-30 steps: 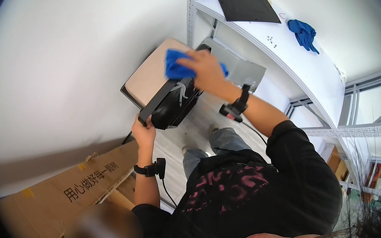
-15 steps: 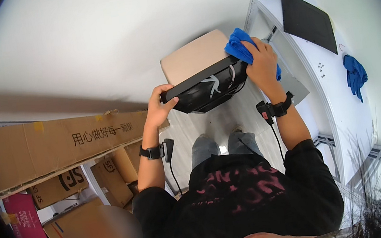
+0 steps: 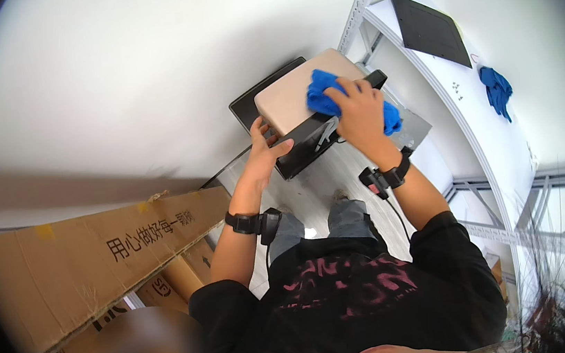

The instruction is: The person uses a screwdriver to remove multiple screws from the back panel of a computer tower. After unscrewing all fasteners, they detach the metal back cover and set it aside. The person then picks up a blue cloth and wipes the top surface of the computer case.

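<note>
Cardboard boxes (image 3: 98,267) are lying along the left, tighter to the edge of the view than half a second ago, as the head is swinging back right. The left hand (image 3: 264,152) is gripping the near left edge of the device (image 3: 303,115), fingers curled around its dark body and thumb over the front, as it was a moment ago. The device, a beige-topped box with a black base, is sitting in front of the person, just beside the shelf (image 3: 439,82). The right hand (image 3: 361,113) is pressing a blue cloth (image 3: 329,94) flat onto the beige top, fingers spread over it; the cloth has slid from the device's right corner onto the top, so the wiping looks to be underway. On the shelf a dark panel (image 3: 429,28) and a second blue cloth (image 3: 495,88) are lying apart.
</note>
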### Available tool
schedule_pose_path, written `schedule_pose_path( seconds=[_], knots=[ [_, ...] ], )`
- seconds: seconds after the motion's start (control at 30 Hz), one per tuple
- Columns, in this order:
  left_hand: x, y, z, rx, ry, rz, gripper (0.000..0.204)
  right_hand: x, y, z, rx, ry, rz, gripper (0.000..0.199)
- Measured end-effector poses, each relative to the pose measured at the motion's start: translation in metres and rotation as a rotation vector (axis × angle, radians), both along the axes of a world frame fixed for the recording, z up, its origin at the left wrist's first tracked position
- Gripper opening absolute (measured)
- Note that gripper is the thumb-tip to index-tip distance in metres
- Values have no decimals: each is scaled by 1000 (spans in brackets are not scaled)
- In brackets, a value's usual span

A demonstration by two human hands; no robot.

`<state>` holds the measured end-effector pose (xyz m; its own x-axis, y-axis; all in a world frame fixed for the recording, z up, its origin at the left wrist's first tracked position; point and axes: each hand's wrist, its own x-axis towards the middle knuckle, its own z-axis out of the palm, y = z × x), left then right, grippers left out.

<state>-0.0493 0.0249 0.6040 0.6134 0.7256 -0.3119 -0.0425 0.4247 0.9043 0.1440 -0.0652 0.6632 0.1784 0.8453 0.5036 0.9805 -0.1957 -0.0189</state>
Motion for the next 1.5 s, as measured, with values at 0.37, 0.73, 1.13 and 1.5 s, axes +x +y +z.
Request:
schedule_pose_path(
  seconds=[0.37,0.73,1.13,1.5],
  knots=[
    [-11,9,-6,-21,-103,-129,107,-36,4,4,-66,98,10,41],
    [-11,9,-15,-17,-229,-118,104,-16,22,8,-177,42,-141,45],
    [-5,11,-19,37,-160,-116,100,-11,55,11,-244,179,-128,41],
    [-5,4,-17,30,-205,-135,98,-29,70,13,-283,-38,-147,40]
  ],
)
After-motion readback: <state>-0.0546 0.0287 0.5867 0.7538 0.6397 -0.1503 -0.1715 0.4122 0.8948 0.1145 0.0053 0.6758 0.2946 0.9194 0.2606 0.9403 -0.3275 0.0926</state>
